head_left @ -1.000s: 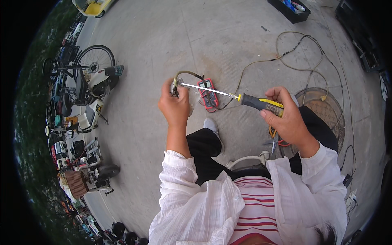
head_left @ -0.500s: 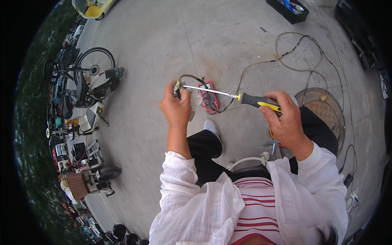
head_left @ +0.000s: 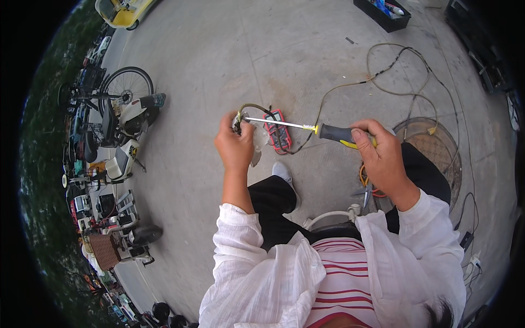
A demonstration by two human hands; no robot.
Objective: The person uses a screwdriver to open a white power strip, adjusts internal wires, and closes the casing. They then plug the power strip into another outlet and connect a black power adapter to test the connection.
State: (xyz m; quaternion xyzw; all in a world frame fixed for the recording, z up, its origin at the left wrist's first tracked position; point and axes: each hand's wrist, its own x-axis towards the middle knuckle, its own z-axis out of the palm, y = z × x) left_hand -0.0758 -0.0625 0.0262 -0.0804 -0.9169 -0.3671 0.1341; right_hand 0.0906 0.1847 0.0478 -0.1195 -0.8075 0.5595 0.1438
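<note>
My left hand [head_left: 234, 143] is closed round a small wired fitting [head_left: 238, 121] with a translucent piece hanging below it and a dark-and-yellowish cable looping out. My right hand [head_left: 377, 158] grips the dark grey and yellow handle of a long screwdriver [head_left: 336, 133]; its tip meets the fitting, though the exact contact is too small to tell. Beyond them a red-cased multimeter [head_left: 279, 128] lies on the concrete, with cable across it. Orange-handled pliers and a pair of metal blades [head_left: 366, 198] show below my right hand, partly hidden by it.
Parked bikes and scooters [head_left: 131, 117] line the left side, with a yellow vehicle [head_left: 123, 16] at top left. A black tool box [head_left: 385, 19] sits at top right. Tangled cables [head_left: 415, 94] cross a round manhole cover [head_left: 443, 142]. I sit on a white-framed seat [head_left: 322, 216].
The screwdriver handle has turned in my right hand, whose thumb has moved up along it. My left hand has shifted very slightly, and more of the translucent piece shows.
</note>
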